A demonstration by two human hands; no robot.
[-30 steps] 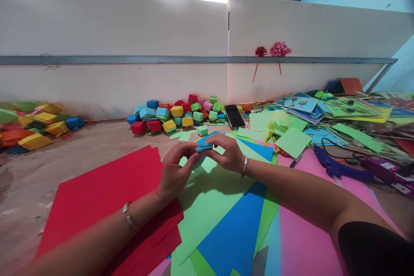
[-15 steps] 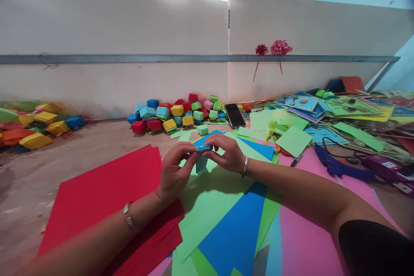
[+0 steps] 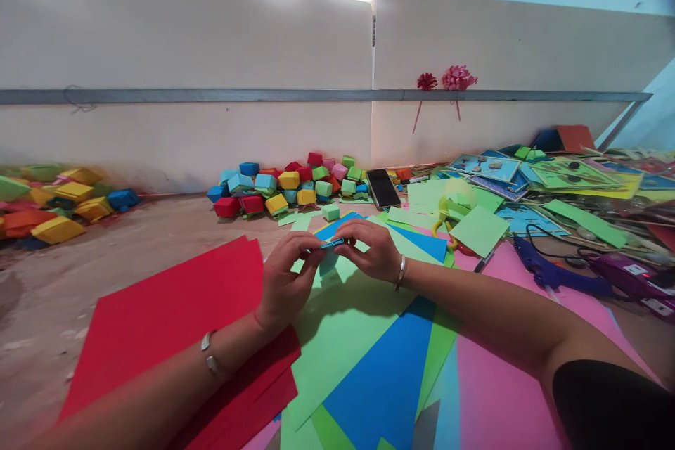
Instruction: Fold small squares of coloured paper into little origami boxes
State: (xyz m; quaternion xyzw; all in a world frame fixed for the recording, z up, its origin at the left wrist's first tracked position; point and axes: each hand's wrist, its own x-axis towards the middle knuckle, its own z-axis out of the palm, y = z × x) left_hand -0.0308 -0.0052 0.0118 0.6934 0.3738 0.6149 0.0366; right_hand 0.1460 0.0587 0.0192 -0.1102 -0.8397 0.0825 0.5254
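Observation:
A small folded piece of light blue paper (image 3: 332, 244) is held up in front of me, seen nearly edge-on. My left hand (image 3: 287, 274) pinches its left end between thumb and fingers. At its right end my right hand (image 3: 372, 249) pinches it the same way, a silver bracelet on that wrist. Beneath both hands lie sheets of light green paper (image 3: 348, 323), with a blue sheet (image 3: 380, 373) over them. Red sheets (image 3: 174, 316) lie under my left forearm, and pink paper (image 3: 500, 380) under my right arm.
Folded paper cubes (image 3: 290, 181) are heaped against the white board, with a phone (image 3: 383, 188) beside them. More paper boxes (image 3: 74, 193) sit far left. At right are a blue glue gun (image 3: 553, 271), scissors with yellow handles (image 3: 439, 221), a pen (image 3: 482, 262) and piled cards (image 3: 485, 167).
The blue paper has tilted slightly in my fingers and shows a thinner edge. Both hands stay in almost the same place.

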